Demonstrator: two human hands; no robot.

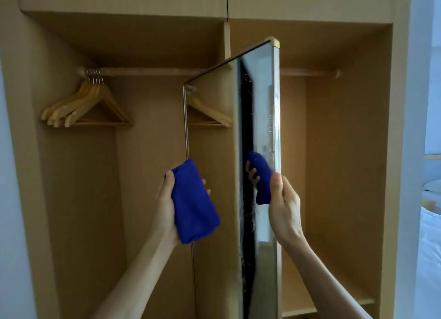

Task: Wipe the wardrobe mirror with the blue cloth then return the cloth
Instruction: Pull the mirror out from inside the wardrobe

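Left hand [164, 204] clutching one blue cloth [193, 204], right hand [284, 206] gripping one mirror's [214, 175] edge.

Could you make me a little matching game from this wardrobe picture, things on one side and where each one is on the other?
Things:
1. blue cloth
2. wooden hangers
3. right hand
4. mirror

Where:
A. hanging from the rail at the upper left
B. gripping the mirror's outer edge
C. bunched in the left hand
D. swung out from the middle of the wardrobe, seen nearly edge-on

Pairs: 1-C, 2-A, 3-B, 4-D
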